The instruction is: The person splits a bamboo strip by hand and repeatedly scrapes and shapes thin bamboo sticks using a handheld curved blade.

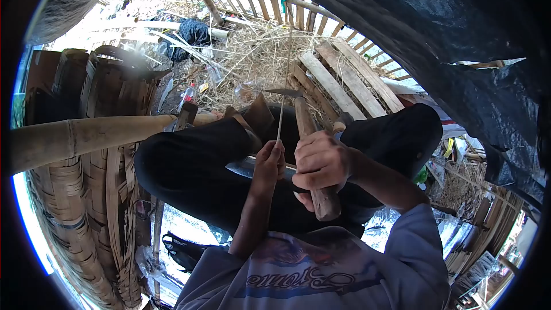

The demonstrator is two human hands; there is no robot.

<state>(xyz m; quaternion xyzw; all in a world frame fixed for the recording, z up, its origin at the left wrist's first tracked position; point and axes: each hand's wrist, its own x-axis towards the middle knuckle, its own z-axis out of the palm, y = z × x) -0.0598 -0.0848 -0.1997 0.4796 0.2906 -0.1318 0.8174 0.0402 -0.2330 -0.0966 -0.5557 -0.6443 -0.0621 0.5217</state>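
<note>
My left hand (270, 159) is closed, its fingers pinching the lower end of a thin bamboo strip (280, 120). The strip rises away from me over the straw. In my right hand (322, 162) is the thick wooden handle of a curved-blade knife (326, 205), gripped in a fist. Its short dark blade points left and crosses the strip's line; whether they touch I cannot tell. A second, wider metal blade (242, 167) shows over my lap, partly hidden behind my left wrist; its handle end is hidden.
A thick bamboo pole (86, 138) runs in from the left to my knee. Woven bamboo panels (72, 212) stand at left. Wooden planks (344, 80) lie ahead beside loose straw (258, 51). A dark plastic sheet (402, 23) hangs at upper right. A plastic bottle (188, 93) lies ahead-left.
</note>
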